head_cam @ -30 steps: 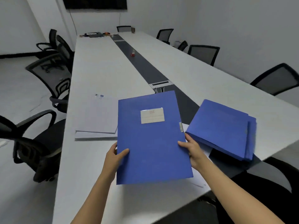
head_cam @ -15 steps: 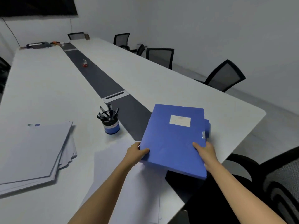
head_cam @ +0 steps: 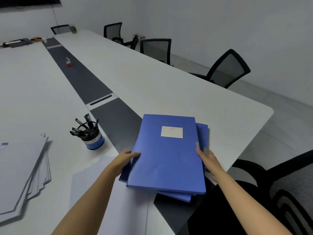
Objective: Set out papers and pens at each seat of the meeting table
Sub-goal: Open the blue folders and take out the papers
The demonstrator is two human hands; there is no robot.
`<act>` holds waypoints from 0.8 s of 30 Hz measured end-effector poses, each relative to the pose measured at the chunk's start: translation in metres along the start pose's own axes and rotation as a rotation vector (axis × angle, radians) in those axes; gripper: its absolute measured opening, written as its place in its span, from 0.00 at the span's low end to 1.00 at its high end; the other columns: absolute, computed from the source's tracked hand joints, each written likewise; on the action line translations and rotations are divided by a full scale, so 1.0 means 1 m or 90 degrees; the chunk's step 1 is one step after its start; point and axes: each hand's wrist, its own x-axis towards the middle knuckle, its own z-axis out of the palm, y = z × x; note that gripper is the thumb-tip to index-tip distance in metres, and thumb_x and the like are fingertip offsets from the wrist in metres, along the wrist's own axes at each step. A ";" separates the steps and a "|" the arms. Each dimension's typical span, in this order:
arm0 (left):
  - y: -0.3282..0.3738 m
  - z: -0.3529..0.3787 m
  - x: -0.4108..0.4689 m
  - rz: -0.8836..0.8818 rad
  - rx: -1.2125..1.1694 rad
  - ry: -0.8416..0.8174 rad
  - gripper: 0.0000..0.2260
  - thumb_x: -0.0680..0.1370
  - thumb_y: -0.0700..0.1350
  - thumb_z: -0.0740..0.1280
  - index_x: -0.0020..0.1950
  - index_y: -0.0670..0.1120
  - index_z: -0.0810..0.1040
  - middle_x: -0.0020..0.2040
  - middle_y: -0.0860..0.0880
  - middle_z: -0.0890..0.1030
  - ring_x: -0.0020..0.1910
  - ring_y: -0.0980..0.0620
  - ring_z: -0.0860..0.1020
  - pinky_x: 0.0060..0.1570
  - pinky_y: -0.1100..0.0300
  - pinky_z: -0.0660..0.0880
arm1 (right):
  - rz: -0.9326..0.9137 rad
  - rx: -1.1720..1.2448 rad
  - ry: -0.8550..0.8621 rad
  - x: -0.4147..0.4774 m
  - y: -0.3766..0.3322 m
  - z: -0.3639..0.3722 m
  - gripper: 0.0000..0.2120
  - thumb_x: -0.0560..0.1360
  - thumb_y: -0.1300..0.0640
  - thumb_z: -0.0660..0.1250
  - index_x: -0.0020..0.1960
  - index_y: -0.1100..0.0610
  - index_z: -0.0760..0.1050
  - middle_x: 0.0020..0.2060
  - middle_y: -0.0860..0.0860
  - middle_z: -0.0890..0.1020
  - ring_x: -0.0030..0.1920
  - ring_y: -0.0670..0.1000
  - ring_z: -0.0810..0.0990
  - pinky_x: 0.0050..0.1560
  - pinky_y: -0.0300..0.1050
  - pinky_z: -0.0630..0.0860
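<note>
Gripping folder stack [head_cam: 166,155], left hand [head_cam: 126,158] and right hand [head_cam: 209,161] clamped on side edges; paper pile [head_cam: 22,172], pen cup [head_cam: 92,134] leftward, left hand nearer.

White papers [head_cam: 22,175] are fanned in a flat stack at far L. Black pens [head_cam: 83,127] are stood tilted in a blue-based mesh cup [head_cam: 94,141], R of papers. Several blue folders [head_cam: 166,158] are stacked flat, label up.
</note>
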 end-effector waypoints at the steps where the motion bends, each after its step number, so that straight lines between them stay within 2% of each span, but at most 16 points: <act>1: 0.001 0.003 0.002 -0.015 -0.023 -0.025 0.16 0.75 0.48 0.70 0.58 0.39 0.77 0.50 0.44 0.83 0.48 0.44 0.81 0.51 0.53 0.77 | 0.001 0.014 -0.009 0.002 0.001 -0.002 0.37 0.74 0.42 0.65 0.76 0.55 0.54 0.71 0.50 0.67 0.66 0.53 0.72 0.51 0.40 0.75; 3: 0.002 0.014 0.006 -0.033 -0.030 -0.070 0.16 0.76 0.46 0.69 0.60 0.40 0.76 0.53 0.44 0.83 0.52 0.44 0.81 0.55 0.51 0.77 | 0.005 0.048 -0.023 0.003 -0.004 -0.005 0.26 0.77 0.48 0.63 0.71 0.58 0.62 0.60 0.49 0.76 0.55 0.50 0.78 0.39 0.36 0.78; 4: 0.003 0.022 0.008 -0.032 -0.028 -0.084 0.16 0.76 0.45 0.69 0.61 0.41 0.75 0.54 0.44 0.82 0.53 0.44 0.81 0.55 0.51 0.77 | 0.007 0.066 -0.034 0.003 -0.006 -0.007 0.23 0.77 0.48 0.63 0.68 0.58 0.65 0.56 0.50 0.78 0.51 0.50 0.79 0.39 0.37 0.79; 7: 0.013 0.044 0.015 -0.015 -0.064 -0.099 0.16 0.76 0.45 0.69 0.62 0.42 0.73 0.55 0.44 0.81 0.53 0.44 0.80 0.54 0.51 0.77 | 0.030 0.101 -0.058 0.007 -0.009 -0.019 0.20 0.77 0.48 0.63 0.65 0.57 0.71 0.53 0.53 0.81 0.51 0.53 0.81 0.48 0.47 0.78; 11: 0.021 0.060 0.027 -0.015 -0.039 -0.061 0.22 0.73 0.50 0.71 0.63 0.43 0.71 0.55 0.46 0.79 0.48 0.49 0.79 0.39 0.59 0.75 | 0.051 0.134 -0.062 0.004 -0.008 -0.026 0.17 0.77 0.50 0.63 0.63 0.58 0.73 0.52 0.55 0.82 0.51 0.55 0.81 0.48 0.49 0.77; 12: 0.022 0.061 0.030 -0.016 -0.038 -0.049 0.25 0.71 0.52 0.73 0.63 0.44 0.70 0.55 0.47 0.79 0.48 0.49 0.79 0.39 0.60 0.74 | 0.049 0.139 -0.062 0.003 -0.006 -0.026 0.17 0.77 0.51 0.63 0.63 0.58 0.73 0.52 0.55 0.82 0.51 0.55 0.81 0.47 0.49 0.77; 14: 0.022 0.061 0.033 -0.036 -0.046 -0.045 0.31 0.65 0.57 0.75 0.62 0.44 0.71 0.55 0.47 0.79 0.49 0.48 0.79 0.45 0.57 0.74 | 0.048 0.142 -0.052 0.001 -0.006 -0.024 0.17 0.78 0.52 0.63 0.64 0.58 0.72 0.52 0.54 0.81 0.50 0.55 0.81 0.45 0.48 0.77; 17: 0.020 0.061 0.032 -0.075 -0.087 -0.047 0.27 0.66 0.58 0.75 0.57 0.43 0.74 0.50 0.47 0.79 0.48 0.48 0.78 0.51 0.54 0.73 | 0.063 0.161 -0.051 -0.003 -0.007 -0.028 0.17 0.78 0.52 0.61 0.64 0.58 0.73 0.51 0.55 0.82 0.50 0.55 0.81 0.46 0.49 0.77; 19: 0.017 0.062 0.029 -0.101 -0.122 -0.079 0.34 0.58 0.61 0.78 0.57 0.43 0.76 0.52 0.45 0.81 0.50 0.45 0.80 0.56 0.51 0.76 | 0.088 0.197 -0.057 -0.005 -0.008 -0.035 0.16 0.78 0.51 0.61 0.62 0.58 0.75 0.51 0.55 0.83 0.51 0.56 0.81 0.50 0.51 0.76; 21: 0.015 0.064 0.027 -0.103 -0.144 -0.101 0.39 0.52 0.61 0.79 0.58 0.44 0.77 0.53 0.44 0.83 0.52 0.43 0.82 0.58 0.47 0.76 | 0.109 0.229 -0.063 -0.009 -0.011 -0.043 0.15 0.78 0.51 0.60 0.58 0.58 0.77 0.46 0.55 0.85 0.47 0.56 0.83 0.50 0.51 0.76; 24: 0.016 0.069 0.018 -0.073 -0.162 -0.115 0.34 0.57 0.58 0.77 0.58 0.43 0.77 0.52 0.44 0.83 0.52 0.43 0.82 0.58 0.47 0.76 | 0.116 0.266 -0.087 -0.012 -0.014 -0.051 0.14 0.78 0.50 0.58 0.52 0.58 0.78 0.40 0.54 0.86 0.38 0.53 0.85 0.46 0.50 0.75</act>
